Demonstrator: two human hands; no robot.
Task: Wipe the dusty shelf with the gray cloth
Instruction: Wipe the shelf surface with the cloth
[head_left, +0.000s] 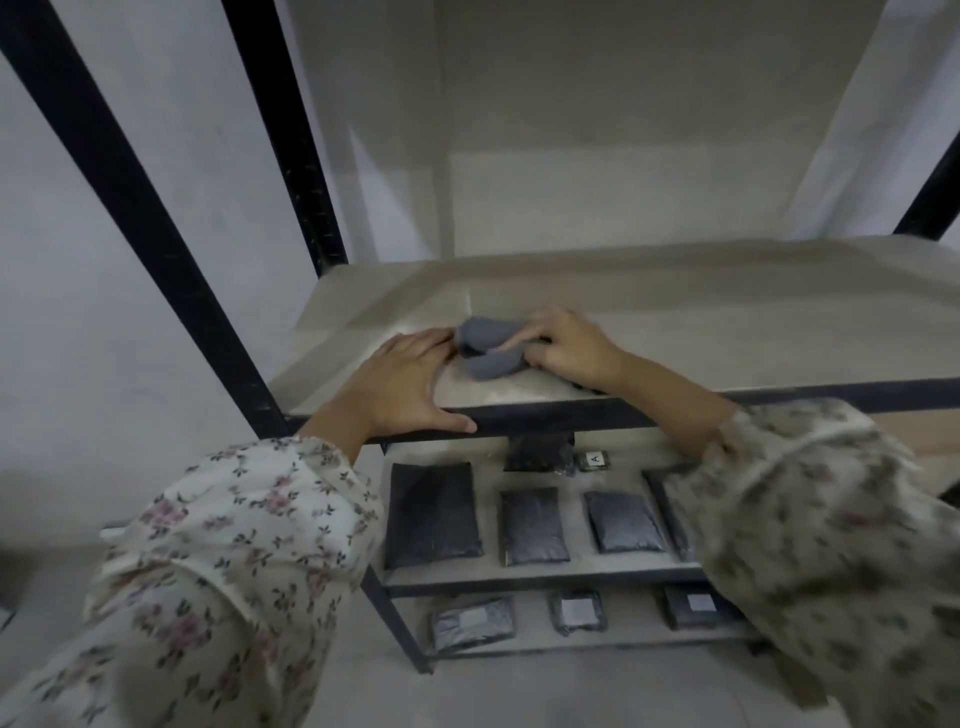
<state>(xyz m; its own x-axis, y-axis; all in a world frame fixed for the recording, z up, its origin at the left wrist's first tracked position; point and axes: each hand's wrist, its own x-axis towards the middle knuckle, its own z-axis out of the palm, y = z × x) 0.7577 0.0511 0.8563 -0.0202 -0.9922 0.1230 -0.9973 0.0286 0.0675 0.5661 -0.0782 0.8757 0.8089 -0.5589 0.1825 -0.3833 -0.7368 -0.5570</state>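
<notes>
Now the gray cloth (488, 345) is bunched between your fingertips

Your left hand (402, 379) lies flat on the dusty shelf (727, 322), fingers straight and close together, their tips touching the cloth's left edge. Its thumb stretches along the black front rail (831, 395). Your right hand (569, 345) curls its fingers round the cloth's right side and pinches a fold, one finger laid across the crumpled fabric. Below your wrists, dark packets (431, 512) lie in rows on the lower shelves (519, 574)
</notes>
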